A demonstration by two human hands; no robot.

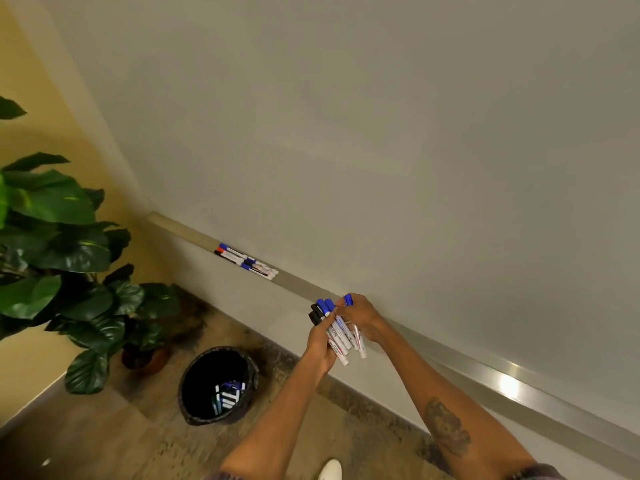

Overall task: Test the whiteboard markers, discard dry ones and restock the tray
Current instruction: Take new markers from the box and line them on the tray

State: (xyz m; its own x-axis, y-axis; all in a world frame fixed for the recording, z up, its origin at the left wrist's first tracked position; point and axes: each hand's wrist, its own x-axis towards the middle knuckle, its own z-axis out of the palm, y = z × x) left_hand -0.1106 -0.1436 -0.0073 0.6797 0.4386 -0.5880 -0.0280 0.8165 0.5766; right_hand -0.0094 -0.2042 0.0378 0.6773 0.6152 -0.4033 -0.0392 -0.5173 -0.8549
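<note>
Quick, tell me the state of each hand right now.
Left hand: closed, gripping a bundle of markers.
Right hand: closed, pinching a blue-capped marker.

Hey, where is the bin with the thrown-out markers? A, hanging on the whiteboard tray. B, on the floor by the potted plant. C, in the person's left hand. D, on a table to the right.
B: the black bin stands on the floor next to the potted plant, below the tray, with discarded markers lying inside it.
</note>
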